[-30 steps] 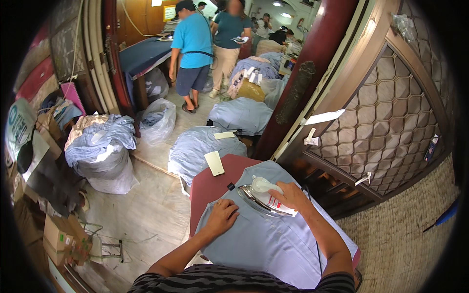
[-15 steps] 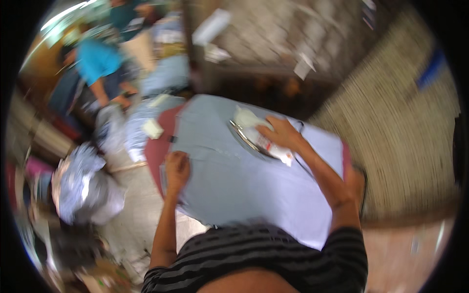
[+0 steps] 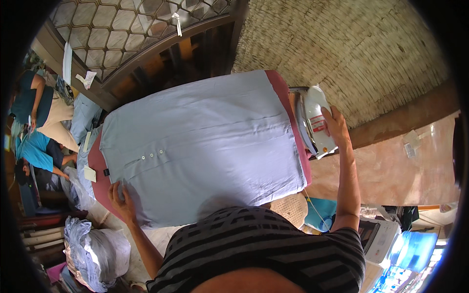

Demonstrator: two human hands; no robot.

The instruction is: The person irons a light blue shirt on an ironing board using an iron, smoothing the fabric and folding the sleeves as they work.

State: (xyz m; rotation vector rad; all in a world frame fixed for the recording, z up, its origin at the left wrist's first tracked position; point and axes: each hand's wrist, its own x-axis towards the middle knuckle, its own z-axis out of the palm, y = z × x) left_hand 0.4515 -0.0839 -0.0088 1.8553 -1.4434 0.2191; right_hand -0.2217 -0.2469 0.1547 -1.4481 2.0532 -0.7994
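A pale grey-blue shirt [image 3: 205, 141] with a buttoned placket lies spread over a maroon-covered ironing board [image 3: 286, 90]. At the board's right end, my right hand [image 3: 336, 128] is wrapped round the handle of a white iron [image 3: 317, 115]. The iron's metal soleplate is turned toward the board, past the maroon edge; what bears it underneath is mostly hidden. My left hand [image 3: 122, 202] rests at the shirt's near left edge, thumb and fingers apart, holding nothing. A small dark label [image 3: 106, 172] shows at the shirt's neck, beyond that hand.
A metal lattice gate [image 3: 127, 34] and a woven wall [image 3: 332, 44] stand behind the board. A bagged bundle of clothes [image 3: 105, 251] sits at lower left. Two people are at work at far left, one in a turquoise shirt [image 3: 36, 149]. A perforated stool [image 3: 289, 209] is beside me.
The iron, in my right hand, has gone from on top of the shirt to beyond the board's right end. My view has swung rightward. My left hand's fingers have spread from a closed curl.
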